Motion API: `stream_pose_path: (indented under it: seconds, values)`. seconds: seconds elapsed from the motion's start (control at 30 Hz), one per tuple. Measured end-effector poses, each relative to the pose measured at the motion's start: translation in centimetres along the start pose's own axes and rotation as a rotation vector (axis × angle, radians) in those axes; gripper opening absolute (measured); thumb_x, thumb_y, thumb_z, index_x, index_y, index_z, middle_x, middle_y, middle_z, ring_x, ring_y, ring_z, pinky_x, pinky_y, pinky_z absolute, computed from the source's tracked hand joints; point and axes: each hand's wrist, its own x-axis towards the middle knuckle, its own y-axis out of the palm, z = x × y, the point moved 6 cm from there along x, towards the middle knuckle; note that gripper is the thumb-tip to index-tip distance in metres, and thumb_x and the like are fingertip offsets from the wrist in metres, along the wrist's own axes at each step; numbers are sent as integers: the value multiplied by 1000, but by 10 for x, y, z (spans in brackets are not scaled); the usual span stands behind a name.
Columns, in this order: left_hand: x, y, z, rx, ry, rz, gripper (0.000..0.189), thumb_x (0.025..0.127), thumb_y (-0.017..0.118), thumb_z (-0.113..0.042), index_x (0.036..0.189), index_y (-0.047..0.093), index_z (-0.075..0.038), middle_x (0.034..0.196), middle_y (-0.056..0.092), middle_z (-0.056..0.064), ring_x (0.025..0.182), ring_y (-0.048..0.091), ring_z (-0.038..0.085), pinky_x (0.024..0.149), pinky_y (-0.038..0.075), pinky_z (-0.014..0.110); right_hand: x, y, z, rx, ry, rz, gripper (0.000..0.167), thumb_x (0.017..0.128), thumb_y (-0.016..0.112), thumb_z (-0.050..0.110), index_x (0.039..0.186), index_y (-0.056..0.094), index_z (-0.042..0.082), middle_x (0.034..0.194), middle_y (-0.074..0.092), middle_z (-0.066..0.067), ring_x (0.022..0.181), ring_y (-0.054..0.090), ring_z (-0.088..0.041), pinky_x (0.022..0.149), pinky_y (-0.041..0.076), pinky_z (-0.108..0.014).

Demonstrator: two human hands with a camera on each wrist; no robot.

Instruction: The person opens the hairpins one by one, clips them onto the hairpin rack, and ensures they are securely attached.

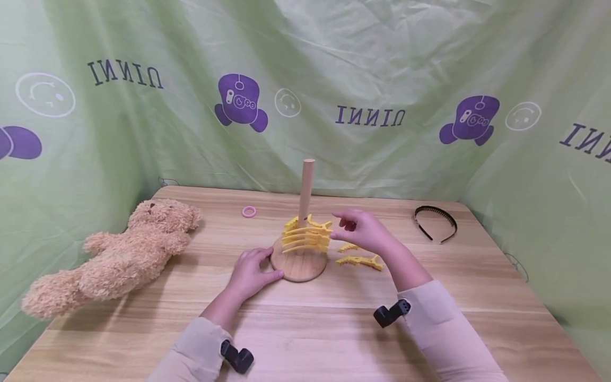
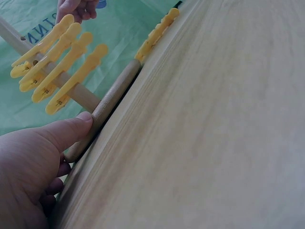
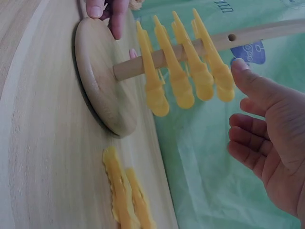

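The left grip (image 1: 250,273) pinches the rim of a round wooden base (image 1: 302,271), its thumb at the near edge and its fingers round the left side. The right grip (image 1: 365,231) is spread, thumb held apart from the loosely bent fingers, just beside the topmost of four yellow clips (image 3: 191,55) (whether the thumb touches that one cannot be told). These clips sit one above another on a wooden pole (image 1: 307,191) between the two grips, and the pole rises from the base to above both. Two loose clips (image 1: 360,261) lie on the counter (image 1: 324,339) below the right grip, to the right of the base. Farther out, a pink ring (image 1: 249,216) lies beyond the left grip, a fluffy teddy bear (image 1: 138,260) lies well to its left, and a black headband (image 1: 431,208) lies well to the right of the right grip. A green cloth (image 1: 305,32) hangs beyond both.
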Motion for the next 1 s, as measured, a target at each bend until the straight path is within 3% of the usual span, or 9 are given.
stream_pose_path:
  seconds: [0.17, 0.37, 0.63, 1.0]
  values:
    - [1, 0, 1, 3, 3, -1, 70, 77, 81, -37, 133, 58, -1, 131, 61, 21, 125, 48, 40, 108, 36, 54, -14, -11, -18, 44, 40, -62, 52, 88, 73, 28, 133, 60, 5, 116, 67, -16, 102, 62, -27, 91, 53, -44]
    - [1, 1, 2, 2, 3, -2, 71, 77, 81, -37, 133, 58, -1, 130, 61, 20, 124, 49, 40, 108, 36, 54, -37, -12, -46, 70, 75, -101, 52, 88, 73, 28, 132, 60, 4, 127, 63, -16, 110, 59, -33, 94, 51, -48]
    - [0, 1, 1, -1, 4, -2, 71, 77, 81, -37, 133, 58, -1, 130, 61, 19, 125, 48, 39, 108, 36, 54, -66, -2, -81, 80, 182, -117, 55, 87, 74, 30, 133, 59, 4, 129, 61, -18, 113, 58, -33, 95, 51, -50]
    - [-1, 0, 1, 1, 11, -13, 71, 76, 81, -37, 133, 59, 0, 130, 62, 18, 123, 49, 38, 107, 36, 54, -82, 14, -109, 84, 258, -107, 56, 84, 76, 33, 130, 61, 5, 125, 62, -19, 111, 60, -35, 96, 51, -51]
